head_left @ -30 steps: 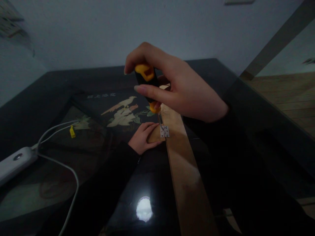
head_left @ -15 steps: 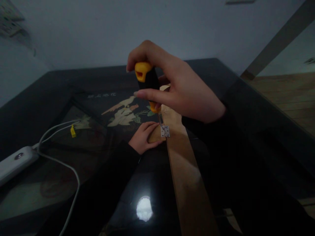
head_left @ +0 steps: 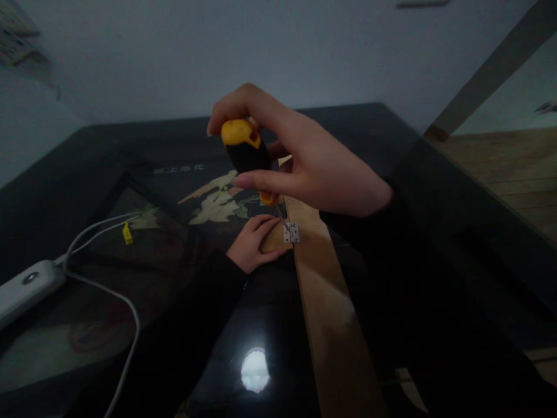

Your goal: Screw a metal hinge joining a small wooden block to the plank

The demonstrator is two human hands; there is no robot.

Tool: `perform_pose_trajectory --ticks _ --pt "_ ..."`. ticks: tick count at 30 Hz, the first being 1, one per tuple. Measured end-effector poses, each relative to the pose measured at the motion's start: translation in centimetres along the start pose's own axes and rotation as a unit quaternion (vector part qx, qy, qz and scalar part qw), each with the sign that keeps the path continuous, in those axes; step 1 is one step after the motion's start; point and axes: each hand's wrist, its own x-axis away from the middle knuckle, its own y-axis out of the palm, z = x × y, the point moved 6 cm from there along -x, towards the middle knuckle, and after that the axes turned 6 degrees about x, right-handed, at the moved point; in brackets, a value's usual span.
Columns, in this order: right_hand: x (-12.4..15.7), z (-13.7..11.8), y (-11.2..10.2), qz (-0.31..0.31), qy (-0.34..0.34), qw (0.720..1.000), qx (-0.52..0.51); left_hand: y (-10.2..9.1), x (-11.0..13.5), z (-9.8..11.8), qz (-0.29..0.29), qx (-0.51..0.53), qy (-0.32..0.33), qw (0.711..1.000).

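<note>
Closest in, a long wooden plank runs away from the person across a glossy dark table, with a round light reflection shining left of it. Off to the left there's a white power strip, its pale cable looping around, and a yellow tag on the far stretch. The left hand is clamped around a small wooden piece butted up beside the plank, thumb on the near edge, fingers on the far one. A silver butterfly hinge sits across that seam, just right of the left hand's fingertips. Now the yellow-and-black screwdriver: it's tilted, butt up and left, long axis slanting down-right, with the tip at the hinge's far left part; can't tell if it's seated in a screw. The handle is inside the right hand, thumb pressed on its near side, other fingers curled over the top, so it's above and beyond the left hand. Past that, a painted bird decorates the tabletop, then the pale wall.
</note>
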Motion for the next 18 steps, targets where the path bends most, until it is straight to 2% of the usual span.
perform_pose_trajectory --ticks 8,15,18 --pt "0.5 -0.4 -0.2 -0.062 -0.042 0.995 -0.060 -0.1 0.1 0.1 -0.003 -0.014 0.008 1.000" --pt "-0.2 -0.2 1.0 -0.011 -0.013 0.999 -0.028 -0.2 0.0 0.3 0.003 -0.013 0.005 1.000" --pt "-0.2 -0.7 1.1 -0.020 -0.042 0.998 -0.041 -0.1 0.0 0.3 0.001 -0.016 0.003 1.000"
